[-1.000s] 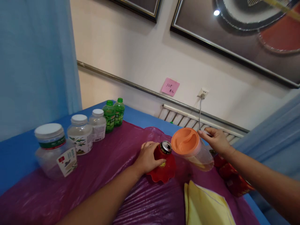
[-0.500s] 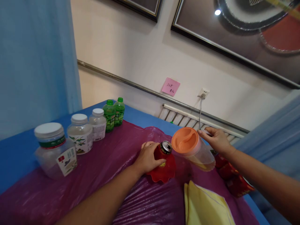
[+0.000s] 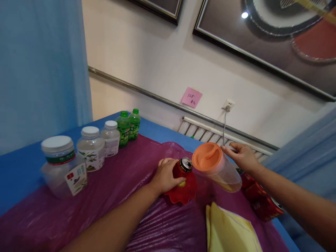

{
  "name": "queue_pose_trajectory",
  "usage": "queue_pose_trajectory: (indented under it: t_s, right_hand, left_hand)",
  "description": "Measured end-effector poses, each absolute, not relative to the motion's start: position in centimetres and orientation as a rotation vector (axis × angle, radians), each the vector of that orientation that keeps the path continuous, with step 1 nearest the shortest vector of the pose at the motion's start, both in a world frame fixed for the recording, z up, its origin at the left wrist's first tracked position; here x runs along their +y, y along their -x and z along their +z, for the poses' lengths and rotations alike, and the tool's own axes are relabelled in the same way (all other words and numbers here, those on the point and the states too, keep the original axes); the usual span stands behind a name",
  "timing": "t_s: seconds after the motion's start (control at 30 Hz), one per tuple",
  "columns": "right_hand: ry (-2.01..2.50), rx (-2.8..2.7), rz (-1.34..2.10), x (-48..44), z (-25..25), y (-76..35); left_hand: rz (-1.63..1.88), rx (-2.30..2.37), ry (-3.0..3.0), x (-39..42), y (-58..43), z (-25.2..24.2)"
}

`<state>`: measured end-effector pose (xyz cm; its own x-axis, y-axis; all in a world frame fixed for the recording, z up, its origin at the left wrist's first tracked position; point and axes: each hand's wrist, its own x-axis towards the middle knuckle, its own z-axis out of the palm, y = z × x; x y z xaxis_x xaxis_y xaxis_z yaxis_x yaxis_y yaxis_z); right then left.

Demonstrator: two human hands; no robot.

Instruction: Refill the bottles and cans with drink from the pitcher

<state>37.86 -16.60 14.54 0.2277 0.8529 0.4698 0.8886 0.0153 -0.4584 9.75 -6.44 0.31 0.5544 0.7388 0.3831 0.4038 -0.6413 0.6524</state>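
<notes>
Clear plastic pitcher [image 3: 223, 173] with a flat round orange lid hangs tilted just right of a red metal drinks can [image 3: 183, 167]. The lid faces the can and comes close to the can's opened silver top. A shallow pool of pale yellow liquid lies along the pitcher's lower side. The right hand [image 3: 243, 157] is closed around the handle on the side of the pitcher away from the can, fingers curled tight. The left hand [image 3: 166, 175] wraps the can's left side, thumb across the front, holding it upright. The can stands in a red scalloped plastic dish [image 3: 183, 196] on a crinkled purple plastic sheet [image 3: 126, 182]. A folded yellow cloth [image 3: 231, 231] lies near the can, to its right and closer to the viewer. Red packets [image 3: 259, 204] lie further right of the can. Well to the can's left stand three clear plastic jars with white lids [image 3: 90, 148], and farther back on that side, two small green bottles [image 3: 128, 125].
</notes>
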Motion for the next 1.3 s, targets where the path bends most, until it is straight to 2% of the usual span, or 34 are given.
queue_pose_trajectory:
  t_s: [1.3]
  right_hand:
    - [1.854,-1.619,-0.073,-16.90,15.12,-37.48]
  left_hand:
    - [0.915,0.905,-2.286,-6.47,-9.75,0.32]
